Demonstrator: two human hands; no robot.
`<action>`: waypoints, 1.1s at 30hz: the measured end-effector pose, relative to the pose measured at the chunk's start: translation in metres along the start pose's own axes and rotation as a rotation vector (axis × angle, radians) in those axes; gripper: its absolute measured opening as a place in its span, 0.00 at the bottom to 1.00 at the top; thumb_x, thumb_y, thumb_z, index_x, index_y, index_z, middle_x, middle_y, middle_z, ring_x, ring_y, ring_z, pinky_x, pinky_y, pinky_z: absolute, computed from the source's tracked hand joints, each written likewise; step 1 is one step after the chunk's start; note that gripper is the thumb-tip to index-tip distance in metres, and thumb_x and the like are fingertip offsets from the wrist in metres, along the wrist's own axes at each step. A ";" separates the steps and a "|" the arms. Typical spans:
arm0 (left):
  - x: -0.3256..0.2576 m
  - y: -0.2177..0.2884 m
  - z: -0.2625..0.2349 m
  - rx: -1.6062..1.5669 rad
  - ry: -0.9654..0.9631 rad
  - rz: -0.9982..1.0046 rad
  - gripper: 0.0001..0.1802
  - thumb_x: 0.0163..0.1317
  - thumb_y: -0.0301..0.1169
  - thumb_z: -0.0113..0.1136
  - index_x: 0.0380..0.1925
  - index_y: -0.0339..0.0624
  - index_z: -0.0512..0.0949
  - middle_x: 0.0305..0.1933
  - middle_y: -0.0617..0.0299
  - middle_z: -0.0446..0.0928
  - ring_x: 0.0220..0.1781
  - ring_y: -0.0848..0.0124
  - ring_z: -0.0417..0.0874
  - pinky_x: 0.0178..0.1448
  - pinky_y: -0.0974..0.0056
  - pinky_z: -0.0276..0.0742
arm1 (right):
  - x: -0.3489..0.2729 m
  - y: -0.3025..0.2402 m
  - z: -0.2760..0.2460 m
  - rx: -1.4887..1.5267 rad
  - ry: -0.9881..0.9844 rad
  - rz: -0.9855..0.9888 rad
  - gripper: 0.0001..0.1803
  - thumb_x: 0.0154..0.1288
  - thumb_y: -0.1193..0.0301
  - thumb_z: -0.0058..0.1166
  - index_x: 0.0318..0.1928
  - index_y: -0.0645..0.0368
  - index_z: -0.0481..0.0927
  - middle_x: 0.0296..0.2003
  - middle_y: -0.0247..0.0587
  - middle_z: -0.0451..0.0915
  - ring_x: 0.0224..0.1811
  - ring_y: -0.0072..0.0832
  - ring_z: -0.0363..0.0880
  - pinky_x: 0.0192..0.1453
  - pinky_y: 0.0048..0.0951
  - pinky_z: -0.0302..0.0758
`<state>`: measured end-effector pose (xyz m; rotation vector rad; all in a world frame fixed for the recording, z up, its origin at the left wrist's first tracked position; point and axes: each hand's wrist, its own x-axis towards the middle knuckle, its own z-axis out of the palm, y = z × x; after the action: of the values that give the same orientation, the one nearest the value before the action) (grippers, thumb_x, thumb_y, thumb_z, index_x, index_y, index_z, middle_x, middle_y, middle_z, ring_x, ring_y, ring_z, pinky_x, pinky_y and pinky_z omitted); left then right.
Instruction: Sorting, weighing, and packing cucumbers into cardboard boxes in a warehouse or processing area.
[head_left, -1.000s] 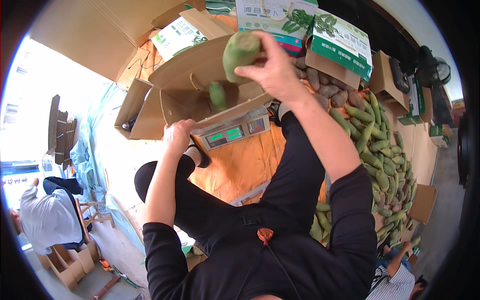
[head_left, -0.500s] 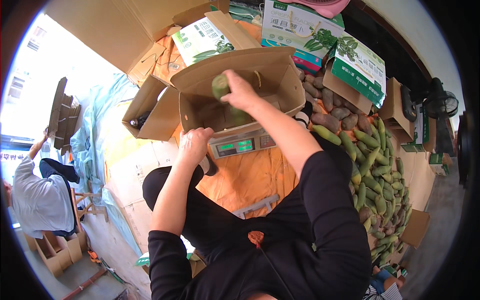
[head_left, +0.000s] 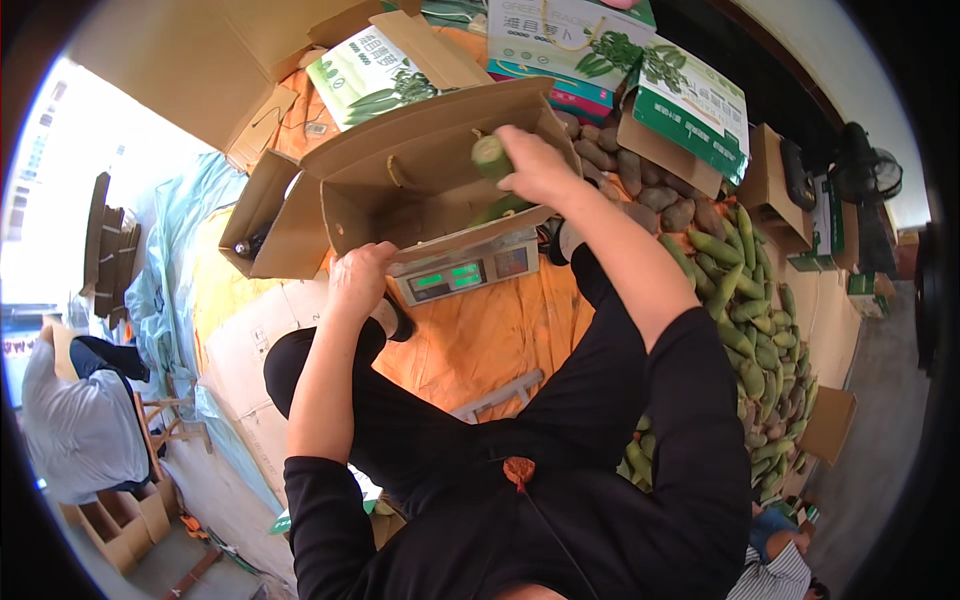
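Most of the green fruit (head_left: 492, 155) is hidden under the right hand (head_left: 537, 168), so only its pale cut end is seen. The fingers of that hand are curled shut around it, and it is held just above the open brown box (head_left: 420, 185). The inside of the box is partly hidden by its front wall. One more green fruit (head_left: 503, 208) is seen lying low inside the box, just under the right hand.

The box is made of plain, flat cardboard with its flaps folded out. It is set on a grey scale (head_left: 465, 275), and only the front of the scale with its green lit screens can be seen below the box. The left hand (head_left: 358, 278) is laid on the front edge of the box, with its fingers bent over the edge; how tightly it is held cannot be told.

To the right of the box, a long heap of smooth green fruit (head_left: 755, 350) is piled on an orange sheet (head_left: 500, 335). Brownish lumpy ones (head_left: 650, 195) are seen near the box's right corner.
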<state>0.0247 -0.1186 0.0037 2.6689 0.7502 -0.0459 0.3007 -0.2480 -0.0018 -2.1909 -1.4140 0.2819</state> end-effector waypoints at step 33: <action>0.006 -0.003 0.018 -0.076 -0.032 0.009 0.11 0.59 0.25 0.51 0.41 0.37 0.77 0.37 0.49 0.79 0.39 0.57 0.80 0.46 0.61 0.73 | -0.488 0.150 0.094 -0.033 -0.378 0.949 0.16 0.54 0.65 0.59 0.42 0.59 0.79 0.38 0.48 0.81 0.42 0.46 0.79 0.49 0.39 0.74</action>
<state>0.0290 -0.1196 -0.0148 2.5931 0.7155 -0.0564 0.1649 -0.7048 -0.2086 -2.7873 -0.4094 1.0374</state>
